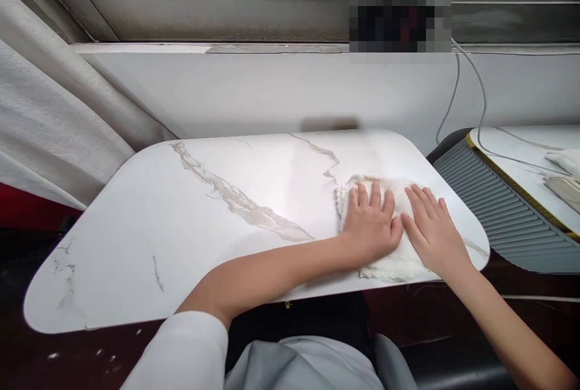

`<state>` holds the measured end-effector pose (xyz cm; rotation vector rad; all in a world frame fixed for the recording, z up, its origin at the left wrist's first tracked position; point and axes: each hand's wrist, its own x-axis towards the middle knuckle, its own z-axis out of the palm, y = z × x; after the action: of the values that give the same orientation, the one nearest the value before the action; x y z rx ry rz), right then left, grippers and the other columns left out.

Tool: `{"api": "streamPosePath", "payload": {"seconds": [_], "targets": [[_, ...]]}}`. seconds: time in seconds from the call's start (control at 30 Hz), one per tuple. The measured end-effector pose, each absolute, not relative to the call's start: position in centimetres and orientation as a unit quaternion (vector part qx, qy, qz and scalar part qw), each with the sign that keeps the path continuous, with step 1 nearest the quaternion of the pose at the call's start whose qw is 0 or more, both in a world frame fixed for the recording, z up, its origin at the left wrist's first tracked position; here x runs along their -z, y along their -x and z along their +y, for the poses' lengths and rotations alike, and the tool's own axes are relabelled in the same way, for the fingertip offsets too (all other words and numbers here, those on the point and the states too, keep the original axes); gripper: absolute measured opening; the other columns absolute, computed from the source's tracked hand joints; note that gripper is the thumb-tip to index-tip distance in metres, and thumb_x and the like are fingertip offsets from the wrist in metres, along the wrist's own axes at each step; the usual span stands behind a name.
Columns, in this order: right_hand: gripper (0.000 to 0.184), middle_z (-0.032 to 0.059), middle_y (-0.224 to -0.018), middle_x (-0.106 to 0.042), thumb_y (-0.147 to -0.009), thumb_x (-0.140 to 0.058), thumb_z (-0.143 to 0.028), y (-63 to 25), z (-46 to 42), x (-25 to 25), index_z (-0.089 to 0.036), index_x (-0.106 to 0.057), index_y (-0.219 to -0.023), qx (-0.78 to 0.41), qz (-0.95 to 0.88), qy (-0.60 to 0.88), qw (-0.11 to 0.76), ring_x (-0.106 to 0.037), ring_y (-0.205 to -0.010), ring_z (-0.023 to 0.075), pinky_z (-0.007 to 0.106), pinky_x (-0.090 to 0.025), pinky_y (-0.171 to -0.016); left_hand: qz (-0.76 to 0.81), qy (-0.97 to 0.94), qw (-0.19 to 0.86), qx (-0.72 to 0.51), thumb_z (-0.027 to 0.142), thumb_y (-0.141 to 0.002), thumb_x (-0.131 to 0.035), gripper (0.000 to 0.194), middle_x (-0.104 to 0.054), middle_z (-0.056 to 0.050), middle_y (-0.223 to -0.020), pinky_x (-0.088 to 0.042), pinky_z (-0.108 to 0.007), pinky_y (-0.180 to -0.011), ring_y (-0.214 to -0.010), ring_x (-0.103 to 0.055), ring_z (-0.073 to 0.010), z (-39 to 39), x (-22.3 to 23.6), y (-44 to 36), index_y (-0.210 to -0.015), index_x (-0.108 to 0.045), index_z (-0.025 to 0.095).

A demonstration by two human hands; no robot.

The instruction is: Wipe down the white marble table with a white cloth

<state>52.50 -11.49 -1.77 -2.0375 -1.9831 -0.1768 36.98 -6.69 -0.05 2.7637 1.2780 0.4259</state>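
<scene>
A white cloth [399, 263] with a scalloped edge lies spread on the right part of a white marble-patterned tabletop [149, 215]. My left hand [369, 221] rests palm down on the cloth, its fingers spread and pointing toward the window. Close beside it, my right hand [435, 233] presses flat on the cloth's right side, fingers stretched out. The two thumbs nearly meet over the cloth. The surfaces under both palms are hidden.
A white curtain [54, 94] hangs at the left edge of the table. Behind is a window sill [226, 47] with a blurred-out patch. To the right stands a second table with a ribbed grey side [493, 215]; a cable [483, 94] runs down onto it.
</scene>
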Motion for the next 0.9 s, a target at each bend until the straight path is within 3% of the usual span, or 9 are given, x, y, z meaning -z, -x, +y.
{"api": "streamPosePath", "payload": {"seconds": [0.23, 0.47, 0.7, 0.9], "targets": [[0.062, 0.018, -0.155, -0.037, -0.102, -0.018, -0.043, -49.7, -13.8, 1.7, -0.005, -0.039, -0.147, 0.08, -0.694, 0.701, 0.145, -0.027, -0.147, 0.0331, 0.056, -0.025, -0.118, 0.372, -0.921, -0.012, -0.115, 0.039, -0.1, -0.036, 0.053, -0.051, -0.021, -0.145, -0.042, -0.053, -0.107, -0.131, -0.051, -0.0398, -8.1, -0.9, -34.2, -0.139, -0.051, 0.007], [0.059, 0.0171, -0.154, -0.04, -0.102, -0.021, -0.041, -45.5, -14.1, 1.8, -0.007, -0.041, -0.147, 0.099, -0.7, 0.687, 0.169, -0.028, -0.147, 0.0323, 0.055, -0.026, -0.118, 0.359, -0.916, -0.086, -0.157, 0.033, -0.098, -0.038, 0.048, -0.06, -0.025, -0.134, -0.046, -0.052, -0.104, -0.124, -0.057, -0.0403, -8.7, -0.4, -30.2, -0.13, -0.06, 0.004], [0.06, 0.0148, -0.155, -0.038, -0.102, -0.023, -0.048, -44.1, -12.4, 1.6, -0.014, -0.043, -0.146, 0.061, -0.688, 0.707, 0.15, -0.027, -0.147, 0.0326, 0.062, -0.026, -0.116, 0.376, -0.91, -0.046, -0.169, 0.035, -0.099, -0.036, 0.051, -0.052, -0.023, -0.143, -0.039, -0.055, -0.111, -0.134, -0.047, -0.0406, -8.8, 0.3, -28.3, -0.137, -0.052, 0.005], [0.06, 0.0148, -0.155, -0.038, -0.1, -0.025, -0.048, -44.5, -7.8, 1.4, -0.013, -0.042, -0.147, 0.033, -0.7, 0.699, 0.143, -0.027, -0.147, 0.0328, 0.062, -0.023, -0.116, 0.432, -0.884, 0.106, -0.148, 0.033, -0.099, -0.039, 0.053, -0.036, -0.018, -0.156, -0.022, -0.053, -0.122, -0.147, -0.025, -0.0358, -4.6, -0.3, -28.5, -0.146, -0.04, 0.009]]}}
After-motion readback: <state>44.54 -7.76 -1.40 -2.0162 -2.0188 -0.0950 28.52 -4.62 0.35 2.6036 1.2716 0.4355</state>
